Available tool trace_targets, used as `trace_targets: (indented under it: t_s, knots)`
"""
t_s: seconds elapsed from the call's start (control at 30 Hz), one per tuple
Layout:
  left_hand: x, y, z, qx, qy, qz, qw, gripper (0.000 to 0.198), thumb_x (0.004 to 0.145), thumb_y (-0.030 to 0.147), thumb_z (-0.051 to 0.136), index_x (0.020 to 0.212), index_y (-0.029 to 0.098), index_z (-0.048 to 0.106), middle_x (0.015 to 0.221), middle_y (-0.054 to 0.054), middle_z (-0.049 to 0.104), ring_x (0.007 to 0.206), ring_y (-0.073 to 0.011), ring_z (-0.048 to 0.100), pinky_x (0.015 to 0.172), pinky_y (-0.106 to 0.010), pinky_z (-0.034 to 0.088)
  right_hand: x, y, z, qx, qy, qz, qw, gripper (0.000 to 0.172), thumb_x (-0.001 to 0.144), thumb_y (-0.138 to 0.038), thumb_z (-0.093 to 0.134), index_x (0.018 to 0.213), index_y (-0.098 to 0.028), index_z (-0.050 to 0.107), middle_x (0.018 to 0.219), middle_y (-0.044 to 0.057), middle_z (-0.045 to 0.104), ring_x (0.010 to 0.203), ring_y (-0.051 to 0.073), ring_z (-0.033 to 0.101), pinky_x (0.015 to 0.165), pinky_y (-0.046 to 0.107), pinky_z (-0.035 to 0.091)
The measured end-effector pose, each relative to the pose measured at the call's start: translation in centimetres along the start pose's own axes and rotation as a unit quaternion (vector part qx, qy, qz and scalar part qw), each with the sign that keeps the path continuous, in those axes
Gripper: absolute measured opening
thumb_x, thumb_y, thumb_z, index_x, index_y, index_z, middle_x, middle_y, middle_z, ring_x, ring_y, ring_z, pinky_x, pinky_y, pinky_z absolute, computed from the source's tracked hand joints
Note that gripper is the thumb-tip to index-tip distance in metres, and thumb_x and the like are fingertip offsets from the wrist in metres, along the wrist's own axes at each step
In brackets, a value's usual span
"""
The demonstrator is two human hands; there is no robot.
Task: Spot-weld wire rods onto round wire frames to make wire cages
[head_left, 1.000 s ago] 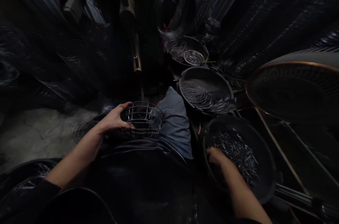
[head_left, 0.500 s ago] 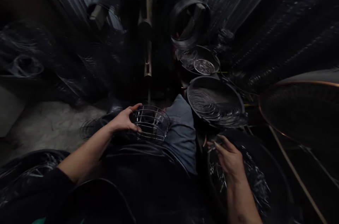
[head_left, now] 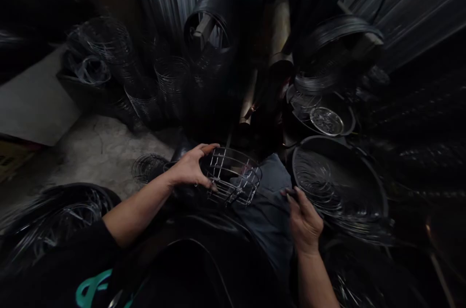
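Our left hand (head_left: 189, 170) grips the wire basket (head_left: 235, 179) at its nine-o'clock rim. Our right hand (head_left: 305, 218), at four o'clock, curls, contents unclear. If our grip slackens, the basket may tip.

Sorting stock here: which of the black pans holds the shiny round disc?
The smaller, farther pan, behind the big pan full of loose wire rings.
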State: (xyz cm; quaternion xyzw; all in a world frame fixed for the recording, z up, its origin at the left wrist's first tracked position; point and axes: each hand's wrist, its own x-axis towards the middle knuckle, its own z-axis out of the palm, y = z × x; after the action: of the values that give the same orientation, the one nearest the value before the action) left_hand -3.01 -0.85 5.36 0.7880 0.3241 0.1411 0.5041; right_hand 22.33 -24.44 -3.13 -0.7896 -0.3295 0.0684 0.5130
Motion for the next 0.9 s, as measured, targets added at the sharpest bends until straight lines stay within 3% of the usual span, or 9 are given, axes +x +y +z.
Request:
trace_targets:
  t_s: [0.1, 0.2, 0.3, 0.47, 0.53, 0.63, 0.73, 0.8, 0.9]
  knots:
    - [1.7, 0.8, -0.8, -0.012, 0.029, 0.003, 0.999, 0.11, 0.036, 0.04, 0.09, 0.135, 0.026, 0.045, 0.13, -0.007, 0.047, 0.117, -0.0282, 0.05, 0.101, -0.04, 0.043, 1.1, -0.4, 0.2, -0.031, -0.01, -0.021, 0.999, 0.046, 0.082, -0.055, 0.056, 0.097, -0.015, 0.071, 0.096, 0.012, 0.07, 0.092, 0.024, 0.066, 0.096, 0.04, 0.047]
    - [3.1, 1.4, -0.6, -0.004, 0.047, 0.019, 0.999, 0.109, 0.037, 0.038, 0.09, 0.135, 0.025, 0.046, 0.128, -0.007, 0.047, 0.116, -0.0284, 0.05, 0.101, -0.041, 0.042, 1.9, -1.7, 0.1, -0.041, -0.015, -0.024, 0.999, 0.044, 0.084, -0.052, 0.056, 0.103, -0.015, 0.071, 0.096, 0.012, 0.07, 0.091, 0.024, 0.065, 0.093, 0.039, 0.048]
    - [3.9, 1.7, -0.2, 0.026, 0.055, 0.03, 0.998, 0.11, 0.037, 0.038, 0.089, 0.136, 0.023, 0.045, 0.128, -0.008, 0.047, 0.115, -0.0291, 0.051, 0.101, -0.042, 0.042, 3.1, -4.7, -0.2, -0.009, -0.048, -0.019, 0.999, 0.041, 0.085, -0.045, 0.058, 0.111, -0.015, 0.068, 0.093, 0.009, 0.07, 0.087, 0.021, 0.065, 0.087, 0.034, 0.051]
    - [4.1, 2.0, 0.4, 0.097, 0.059, 0.025, 0.993, 0.112, 0.037, 0.035, 0.088, 0.138, 0.02, 0.043, 0.13, -0.011, 0.047, 0.115, -0.0314, 0.049, 0.101, -0.045, 0.041, 4.7, -11.6, 0.5, -0.061, -0.233, -0.126, 0.962, 0.048, 0.075, -0.053, 0.067, 0.112, -0.022, 0.069, 0.109, 0.008, 0.067, 0.101, 0.025, 0.062, 0.085, 0.033, 0.052]
    - [3.9, 2.0, 0.4, 0.112, 0.063, 0.033, 0.991, 0.112, 0.037, 0.036, 0.088, 0.138, 0.021, 0.042, 0.13, -0.011, 0.047, 0.116, -0.0323, 0.048, 0.101, -0.046, 0.04, 5.3, -13.9, 1.4, -0.037, -0.335, -0.152, 0.929, 0.04, 0.077, -0.051, 0.066, 0.105, -0.023, 0.072, 0.1, 0.007, 0.069, 0.094, 0.022, 0.064, 0.078, 0.029, 0.053]
    - [3.6, 1.9, 0.5, 0.125, 0.068, 0.053, 0.988, 0.109, 0.039, 0.038, 0.087, 0.137, 0.025, 0.042, 0.13, -0.009, 0.047, 0.116, -0.0331, 0.047, 0.101, -0.048, 0.039, 6.3, -15.7, 3.4, 0.0, -0.469, -0.135, 0.873, 0.03, 0.085, -0.044, 0.058, 0.093, -0.021, 0.074, 0.086, 0.006, 0.07, 0.078, 0.018, 0.066, 0.068, 0.025, 0.052]
    - [3.5, 1.8, 0.6, 0.139, 0.065, 0.075, 0.985, 0.107, 0.04, 0.04, 0.085, 0.137, 0.027, 0.042, 0.131, -0.009, 0.047, 0.117, -0.0337, 0.046, 0.102, -0.049, 0.037, 7.0, -15.9, 5.4, -0.036, -0.446, -0.149, 0.882, 0.032, 0.088, -0.041, 0.05, 0.091, -0.019, 0.074, 0.085, 0.007, 0.07, 0.076, 0.018, 0.066, 0.067, 0.026, 0.051]
    - [3.5, 1.6, 0.5, 0.143, 0.07, 0.076, 0.984, 0.107, 0.04, 0.042, 0.085, 0.137, 0.027, 0.042, 0.131, -0.009, 0.047, 0.117, -0.0343, 0.046, 0.101, -0.051, 0.037, 6.9, -15.4, 6.3, -0.114, -0.385, -0.222, 0.888, 0.031, 0.088, -0.036, 0.049, 0.096, -0.019, 0.073, 0.089, 0.008, 0.07, 0.078, 0.02, 0.065, 0.07, 0.029, 0.051]
    - [3.7, 1.6, 0.2, 0.137, 0.084, 0.062, 0.985, 0.106, 0.041, 0.04, 0.084, 0.137, 0.027, 0.042, 0.13, -0.009, 0.048, 0.116, -0.0331, 0.047, 0.101, -0.049, 0.038, 6.6, -14.6, 6.7, -0.229, -0.311, -0.361, 0.849, 0.031, 0.085, -0.027, 0.051, 0.107, -0.016, 0.07, 0.094, 0.01, 0.07, 0.083, 0.024, 0.063, 0.075, 0.035, 0.049]
